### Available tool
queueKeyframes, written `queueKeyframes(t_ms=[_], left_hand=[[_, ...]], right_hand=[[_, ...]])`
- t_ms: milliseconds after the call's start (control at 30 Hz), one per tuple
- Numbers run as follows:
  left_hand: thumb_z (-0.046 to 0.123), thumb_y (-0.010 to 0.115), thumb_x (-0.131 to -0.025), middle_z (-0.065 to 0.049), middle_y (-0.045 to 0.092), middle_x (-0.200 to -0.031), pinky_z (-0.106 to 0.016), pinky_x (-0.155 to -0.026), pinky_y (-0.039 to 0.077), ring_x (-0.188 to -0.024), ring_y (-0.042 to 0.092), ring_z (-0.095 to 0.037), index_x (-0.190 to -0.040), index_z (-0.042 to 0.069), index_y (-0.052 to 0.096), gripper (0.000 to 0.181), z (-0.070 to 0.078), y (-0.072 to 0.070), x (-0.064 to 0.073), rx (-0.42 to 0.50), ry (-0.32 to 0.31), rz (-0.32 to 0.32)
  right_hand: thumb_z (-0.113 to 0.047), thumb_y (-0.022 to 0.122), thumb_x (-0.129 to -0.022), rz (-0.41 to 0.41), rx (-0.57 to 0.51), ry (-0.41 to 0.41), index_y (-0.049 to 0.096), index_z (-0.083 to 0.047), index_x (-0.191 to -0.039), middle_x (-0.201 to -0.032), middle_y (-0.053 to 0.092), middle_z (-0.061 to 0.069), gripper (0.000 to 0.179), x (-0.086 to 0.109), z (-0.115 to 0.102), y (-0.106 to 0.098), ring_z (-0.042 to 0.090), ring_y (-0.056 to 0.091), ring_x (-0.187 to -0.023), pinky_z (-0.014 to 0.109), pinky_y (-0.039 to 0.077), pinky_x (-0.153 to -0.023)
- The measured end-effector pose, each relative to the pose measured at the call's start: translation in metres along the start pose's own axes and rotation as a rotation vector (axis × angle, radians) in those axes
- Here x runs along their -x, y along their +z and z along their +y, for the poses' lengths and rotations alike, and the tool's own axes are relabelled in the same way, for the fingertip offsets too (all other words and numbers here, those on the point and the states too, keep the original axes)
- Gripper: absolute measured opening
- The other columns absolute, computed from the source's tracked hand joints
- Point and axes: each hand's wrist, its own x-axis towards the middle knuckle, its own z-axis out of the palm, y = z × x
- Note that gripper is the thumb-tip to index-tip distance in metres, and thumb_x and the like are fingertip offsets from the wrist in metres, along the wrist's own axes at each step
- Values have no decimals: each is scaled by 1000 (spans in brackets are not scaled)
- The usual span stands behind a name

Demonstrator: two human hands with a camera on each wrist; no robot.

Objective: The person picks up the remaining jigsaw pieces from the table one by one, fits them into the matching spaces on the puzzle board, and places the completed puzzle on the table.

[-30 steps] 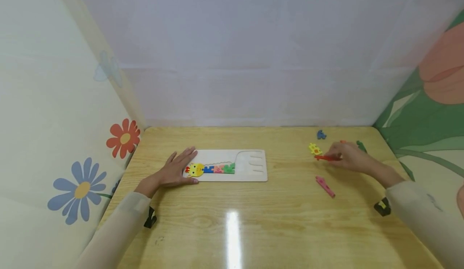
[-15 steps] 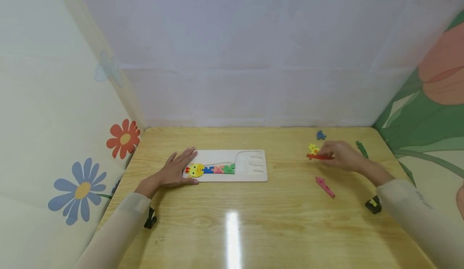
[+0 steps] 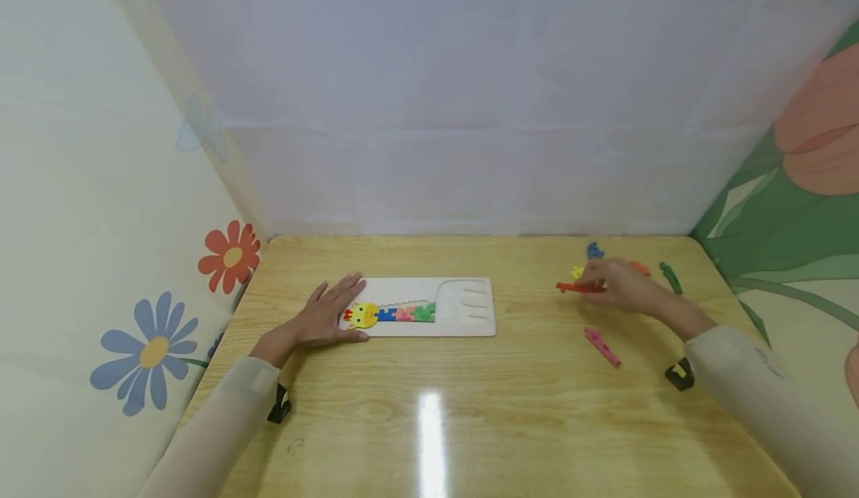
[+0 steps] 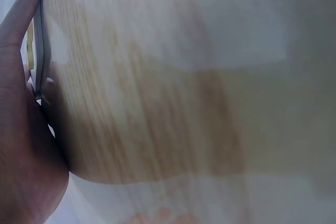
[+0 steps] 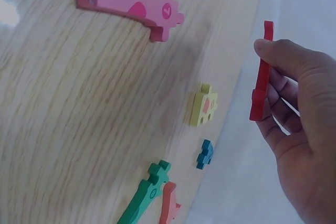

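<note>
Jigsaw piece in red (image 5: 262,75), slim and probably a giraffe's leg, is pinched by the right hand (image 3: 620,288), thumb on one side and fingers on the other. It appears raised above the right part of the surface (image 3: 510,408), well apart from the giraffe puzzle board (image 3: 403,287). It looks like painted wood: likely light, stiff and sturdy, perhaps slightly slippery. Its long sides near the middle seem the best hold, leaving both ends free.

Around that hand lie a yellow piece (image 5: 205,111), a loose blue piece (image 5: 205,154), a long green piece (image 5: 144,192), an orange piece (image 5: 168,203) and, nearer the person, a pink piece (image 5: 131,3).

Farther left, the left hand (image 3: 326,311) rests on the board's end with fingers spread, gripping nothing, its thumb at the near edge beside the giraffe head (image 3: 362,315).

Only the head view shows the bare body and leg outlines. The right wrist view clears up the pinch and the yellow piece, partly hidden from the head camera; the left wrist view has the board's edge side-on, without the red piece.
</note>
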Motion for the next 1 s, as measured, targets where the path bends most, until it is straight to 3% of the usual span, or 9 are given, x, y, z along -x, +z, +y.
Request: queueKeyframes(t_ms=[333,1000], left_hand=[[62,78,-87,-15,15,-177,-69,-126,1,-163,13,-38,-169,6,22,114,-1,0,0,-3,-2,4],[64,77,-86,-14,15,-177,-69,-126,2,-163,12,-38,-169,8,22,115,-4,3,-1,-8,-1,4]], right_hand=[[-5,89,-84,-9,52,-32,83,-2,-105,-87,65,-3,22,-12,-9,-1,11,63,-76,25,55,-66],[-2,87,-85,2,-10,-132,82,-1,-105,-90,67,1,21,-41,-22,9,13,64,-76,25,57,-66]])
